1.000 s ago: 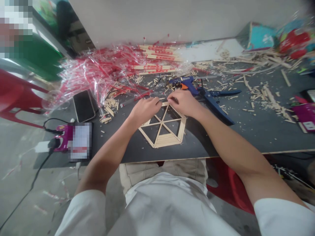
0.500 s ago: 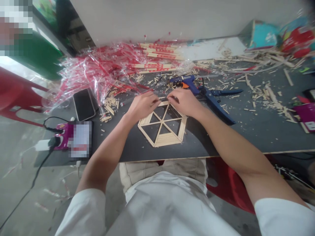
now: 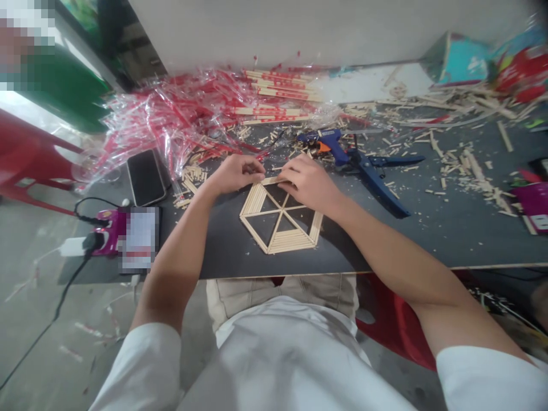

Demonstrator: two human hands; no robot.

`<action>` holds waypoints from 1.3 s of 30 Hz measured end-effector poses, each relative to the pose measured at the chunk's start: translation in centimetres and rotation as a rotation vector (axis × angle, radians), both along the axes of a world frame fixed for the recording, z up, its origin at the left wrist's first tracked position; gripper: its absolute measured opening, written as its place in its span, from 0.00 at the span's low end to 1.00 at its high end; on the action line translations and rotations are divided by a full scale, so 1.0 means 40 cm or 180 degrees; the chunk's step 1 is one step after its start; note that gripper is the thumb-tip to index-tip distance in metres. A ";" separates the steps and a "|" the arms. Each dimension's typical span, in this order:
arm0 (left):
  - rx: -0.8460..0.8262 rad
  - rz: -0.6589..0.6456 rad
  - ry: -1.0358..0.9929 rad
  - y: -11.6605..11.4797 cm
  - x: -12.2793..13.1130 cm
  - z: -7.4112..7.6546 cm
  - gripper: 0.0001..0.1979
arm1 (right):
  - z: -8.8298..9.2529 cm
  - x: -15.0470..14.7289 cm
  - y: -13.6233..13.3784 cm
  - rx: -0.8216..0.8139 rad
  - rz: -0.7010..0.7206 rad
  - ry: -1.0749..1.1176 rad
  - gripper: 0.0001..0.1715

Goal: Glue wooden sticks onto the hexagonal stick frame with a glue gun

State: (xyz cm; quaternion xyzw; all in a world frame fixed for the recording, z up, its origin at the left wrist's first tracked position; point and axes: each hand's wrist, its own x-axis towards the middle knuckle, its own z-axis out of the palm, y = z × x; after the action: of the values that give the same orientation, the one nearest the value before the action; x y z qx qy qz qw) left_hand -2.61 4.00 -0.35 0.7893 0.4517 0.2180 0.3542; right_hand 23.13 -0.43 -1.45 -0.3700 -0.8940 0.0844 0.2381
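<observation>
A flat hexagonal frame of cut wooden chopsticks (image 3: 293,243) lies on the dark table in front of me, with spokes meeting in its middle. Rows of sticks fill its bottom, upper-left and right sections. My left hand (image 3: 234,173) has its fingers curled, thumb and fingertips at the frame's upper-left corner. Along the top edge, my right hand (image 3: 309,181) pinches a short chopstick piece (image 3: 270,181), its left end by my left fingertips. My right hand hides part of the upper-right side.
Beyond my hands lie a blue glue gun (image 3: 329,140) and blue-handled cutters (image 3: 381,185). Red-and-clear wrappers (image 3: 171,114) and chopsticks (image 3: 282,85) pile up behind. A phone (image 3: 146,178) and a purple power strip (image 3: 110,231) are at left. Stick scraps (image 3: 466,165) litter the right.
My left hand has slid left to the frame's upper-left corner, and its fingers have parted a little. My right hand has shifted left and down along the top edge.
</observation>
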 end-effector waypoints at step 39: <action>-0.0680 0.0593 -0.0628 0.000 0.020 0.003 0.17 | -0.003 0.083 0.071 0.0124 -0.0949 0.0716 0.15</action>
State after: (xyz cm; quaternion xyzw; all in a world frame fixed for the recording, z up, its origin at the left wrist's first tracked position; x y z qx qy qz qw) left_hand -1.81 3.98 -0.24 0.6766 0.5066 0.2770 0.4570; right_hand 26.47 2.43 -1.57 -0.4819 -0.7985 0.0717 0.3536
